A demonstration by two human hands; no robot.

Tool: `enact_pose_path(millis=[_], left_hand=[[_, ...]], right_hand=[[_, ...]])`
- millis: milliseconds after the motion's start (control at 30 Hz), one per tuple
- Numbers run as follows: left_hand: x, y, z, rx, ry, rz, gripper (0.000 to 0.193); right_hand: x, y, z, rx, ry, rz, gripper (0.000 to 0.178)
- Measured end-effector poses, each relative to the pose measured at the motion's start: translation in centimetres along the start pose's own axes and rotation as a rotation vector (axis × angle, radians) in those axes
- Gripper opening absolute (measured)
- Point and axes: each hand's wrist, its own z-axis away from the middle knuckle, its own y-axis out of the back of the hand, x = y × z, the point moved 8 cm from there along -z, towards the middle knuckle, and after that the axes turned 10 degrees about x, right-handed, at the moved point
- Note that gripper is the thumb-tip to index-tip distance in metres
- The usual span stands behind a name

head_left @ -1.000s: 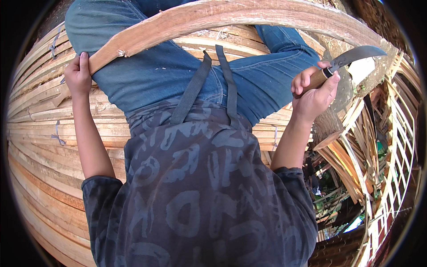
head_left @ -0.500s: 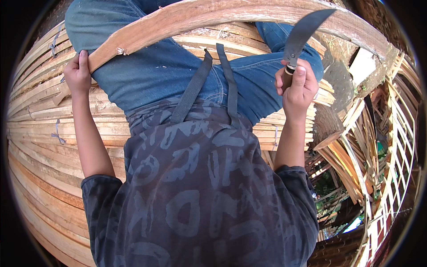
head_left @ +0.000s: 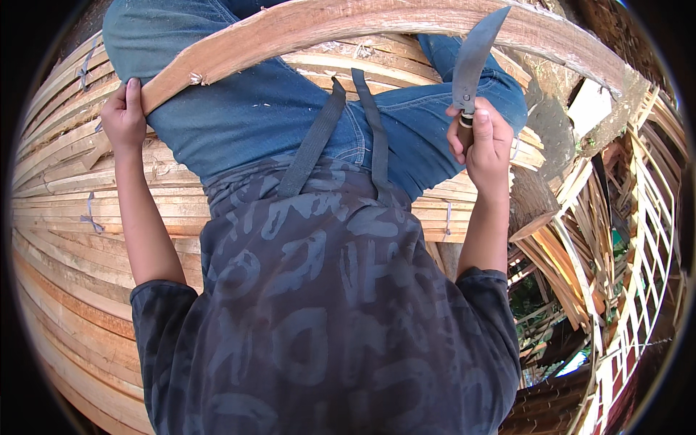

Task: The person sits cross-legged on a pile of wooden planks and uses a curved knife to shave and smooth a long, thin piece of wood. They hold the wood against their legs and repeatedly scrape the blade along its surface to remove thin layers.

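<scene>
A long wooden plank (head_left: 304,30) lies across my thighs, bowed by the lens, and reaches from my left knee to the far right. My left hand (head_left: 126,116) is closed on its left end, thumb on top. A small curl of shaving (head_left: 196,78) clings to the near edge by that end. In my right hand (head_left: 483,138) is a machete (head_left: 475,61) with a broad curved blade and a brown handle. Its blade points up and overlaps the plank in the view; whether they touch I cannot tell.
Stacked wooden slats (head_left: 80,319), some tied with blue string (head_left: 91,214), spread below me and to the left. At right are a log end (head_left: 535,214), a grey stone block (head_left: 554,138), a split-wood lattice (head_left: 641,290) and loose offcuts (head_left: 551,268).
The machete has turned more upright, its tip shifting left, and the blade now catches more light. My right hand has moved slightly down. My left hand stays on the plank.
</scene>
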Motion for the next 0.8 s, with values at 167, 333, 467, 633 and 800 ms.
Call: enact_pose_path(millis=[167, 333, 467, 633, 800], left_hand=[[-1.7, 0.4, -0.2, -0.106, 0.023, -0.099, 0.038], [-0.5, -0.1, 0.0, -0.020, 0.013, -0.074, 0.040], [-1.2, 0.5, 0.0, -0.073, 0.020, -0.112, 0.040], [-0.5, 0.3, 0.0, 0.002, 0.011, -0.029, 0.041], [-1.4, -0.1, -0.1, -0.041, 0.029, -0.019, 0.039]], right_hand=[[-0.4, -0.9, 0.1, -0.099, -0.049, -0.550, 0.046], [-2.3, 4.4, -0.3, 0.567, 0.174, -0.166, 0.042], [-1.2, 1.1, 0.1, 0.278, 0.090, 0.037, 0.027], [-2.1, 2.3, -0.3, 0.277, 0.186, 0.051, 0.032], [-3.2, 4.0, -0.3, 0.549, 0.260, -0.496, 0.045]])
